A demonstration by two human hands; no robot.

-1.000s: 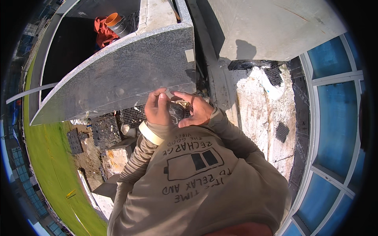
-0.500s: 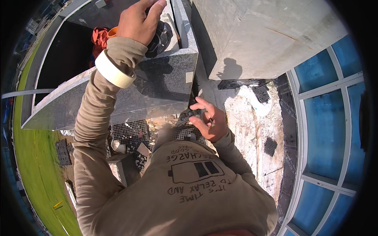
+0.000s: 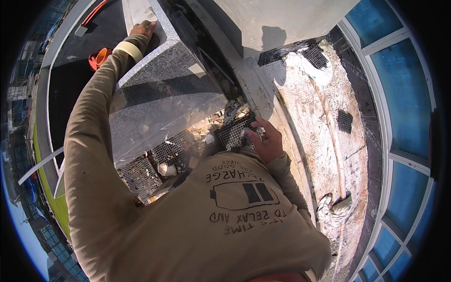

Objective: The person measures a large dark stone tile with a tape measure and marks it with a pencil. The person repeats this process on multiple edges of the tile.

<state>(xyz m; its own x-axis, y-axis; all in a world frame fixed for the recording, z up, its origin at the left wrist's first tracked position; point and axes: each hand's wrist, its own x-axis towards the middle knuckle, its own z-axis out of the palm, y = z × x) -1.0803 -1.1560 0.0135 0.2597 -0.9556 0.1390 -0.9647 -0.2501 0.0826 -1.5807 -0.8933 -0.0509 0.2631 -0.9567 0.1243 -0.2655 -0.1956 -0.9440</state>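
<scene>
My left hand [image 3: 145,30] reaches to the top of the speckled grey stone structure [image 3: 155,70], fingers bent over a dark shape I cannot make out. A cream tape roll [image 3: 128,50] rings that sleeve at the wrist. Below and to the right, my right hand [image 3: 266,141] hangs above black plastic grid sheets [image 3: 230,132] and rubble, its fingers curved and apart. A pale square patch [image 3: 196,70] is on the stone face.
An orange pipe end [image 3: 102,57] and red material lie inside the structure at left. A concrete block [image 3: 296,16] rises at upper right. A dirty white sheet [image 3: 352,155] covers ground beside blue-glazed windows [image 3: 408,101]. A metal strip [image 3: 40,164] juts out at left.
From meeting at my middle around a dark object, my hands have separated: the left rose onto the structure with the dark object, the right moved rightward and opened. The view has shifted too.
</scene>
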